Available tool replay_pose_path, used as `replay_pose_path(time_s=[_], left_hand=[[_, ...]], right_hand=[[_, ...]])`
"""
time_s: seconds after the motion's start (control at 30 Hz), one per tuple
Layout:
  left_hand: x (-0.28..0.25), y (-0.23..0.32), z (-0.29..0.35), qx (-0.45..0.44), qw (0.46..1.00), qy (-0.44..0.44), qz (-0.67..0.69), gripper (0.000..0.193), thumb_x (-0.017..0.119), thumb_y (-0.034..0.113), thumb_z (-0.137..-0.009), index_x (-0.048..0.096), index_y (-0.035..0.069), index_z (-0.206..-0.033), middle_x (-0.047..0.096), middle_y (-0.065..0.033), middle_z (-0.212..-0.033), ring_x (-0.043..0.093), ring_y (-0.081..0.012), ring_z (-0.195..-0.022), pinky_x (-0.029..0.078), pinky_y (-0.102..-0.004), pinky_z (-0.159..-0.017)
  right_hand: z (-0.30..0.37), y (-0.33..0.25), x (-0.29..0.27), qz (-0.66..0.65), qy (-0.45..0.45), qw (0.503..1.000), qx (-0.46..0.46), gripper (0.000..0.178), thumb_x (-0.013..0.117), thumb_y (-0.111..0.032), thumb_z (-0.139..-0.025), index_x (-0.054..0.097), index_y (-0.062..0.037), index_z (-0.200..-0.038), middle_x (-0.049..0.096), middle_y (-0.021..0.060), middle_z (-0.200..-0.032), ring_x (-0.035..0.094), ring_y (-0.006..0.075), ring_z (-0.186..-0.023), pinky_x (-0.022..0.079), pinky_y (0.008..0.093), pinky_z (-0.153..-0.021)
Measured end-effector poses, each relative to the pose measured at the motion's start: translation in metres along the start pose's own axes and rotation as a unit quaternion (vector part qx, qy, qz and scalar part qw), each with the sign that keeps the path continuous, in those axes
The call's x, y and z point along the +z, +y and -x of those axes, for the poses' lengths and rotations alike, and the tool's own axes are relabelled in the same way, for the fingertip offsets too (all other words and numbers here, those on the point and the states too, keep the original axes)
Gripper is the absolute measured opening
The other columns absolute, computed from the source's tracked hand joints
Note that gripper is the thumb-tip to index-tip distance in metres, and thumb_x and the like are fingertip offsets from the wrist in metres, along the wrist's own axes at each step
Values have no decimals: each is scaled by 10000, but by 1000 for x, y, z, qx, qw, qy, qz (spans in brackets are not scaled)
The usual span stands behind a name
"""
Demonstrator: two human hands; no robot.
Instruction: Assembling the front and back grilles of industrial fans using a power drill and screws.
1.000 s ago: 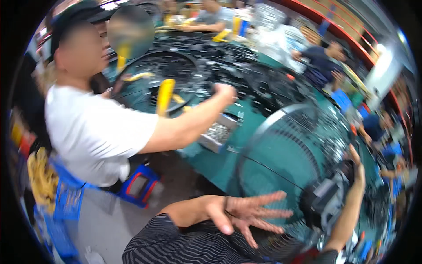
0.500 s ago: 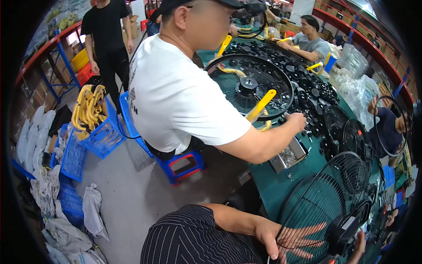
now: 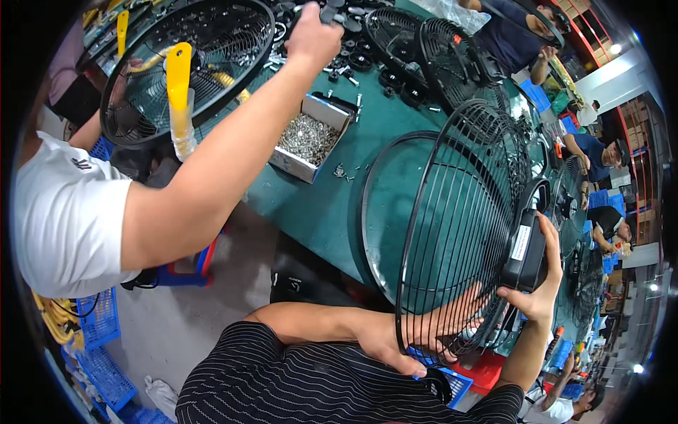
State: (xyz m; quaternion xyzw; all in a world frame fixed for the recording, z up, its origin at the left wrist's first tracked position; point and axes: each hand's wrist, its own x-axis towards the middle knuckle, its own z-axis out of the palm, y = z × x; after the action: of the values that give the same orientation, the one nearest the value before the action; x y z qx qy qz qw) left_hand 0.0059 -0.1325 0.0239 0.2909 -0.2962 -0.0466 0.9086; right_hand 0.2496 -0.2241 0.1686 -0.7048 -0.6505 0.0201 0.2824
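Observation:
A black wire fan guard (image 3: 452, 219) stands on edge in front of me, with a black motor housing (image 3: 525, 247) fixed at its hub. My left hand (image 3: 417, 336) is at its lower rim, thumb outside and fingers spread along the inner side of the wires. Around the motor housing wraps my right hand (image 3: 540, 290), its thumb pressed on the lower end. Just behind the guard, a thin black ring (image 3: 366, 212) rests on the green table.
A co-worker's bare arm (image 3: 226, 169) reaches across from the left. Beyond it lie a carton of small screws (image 3: 307, 138), a large fan guard (image 3: 268, 32) and a yellow handle (image 3: 179, 85). More black guards (image 3: 459, 60) stand at the back. A red stool (image 3: 487, 371) is low on the right.
My view has swung right, so the co-worker now appears farther left. My right hand has come fully into sight on the motor housing. My left hand remains at the guard's rim.

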Motion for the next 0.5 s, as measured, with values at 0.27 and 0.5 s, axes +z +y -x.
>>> replay_pose_path(time_s=[0.27,0.5], left_hand=[[-17,54,84,-86,856,301,-411,462,803,190,-843,631,-5,-1225,730,-60,-830,697,-135,-672,571,-271,-638],[-76,92,92,52,444,503,-740,363,757,142,-786,676,-20,-1101,645,-110,-916,615,-269,-756,480,-369,-661]], right_hand=[[-20,39,27,83,-86,992,34,1036,882,-403,-497,518,3,-1378,467,242,-1421,484,387,-1302,364,468,-1086],[-41,60,57,71,-137,987,36,1044,900,-336,-470,510,-23,-1385,444,257,-1424,480,404,-1291,385,482,-1069]])
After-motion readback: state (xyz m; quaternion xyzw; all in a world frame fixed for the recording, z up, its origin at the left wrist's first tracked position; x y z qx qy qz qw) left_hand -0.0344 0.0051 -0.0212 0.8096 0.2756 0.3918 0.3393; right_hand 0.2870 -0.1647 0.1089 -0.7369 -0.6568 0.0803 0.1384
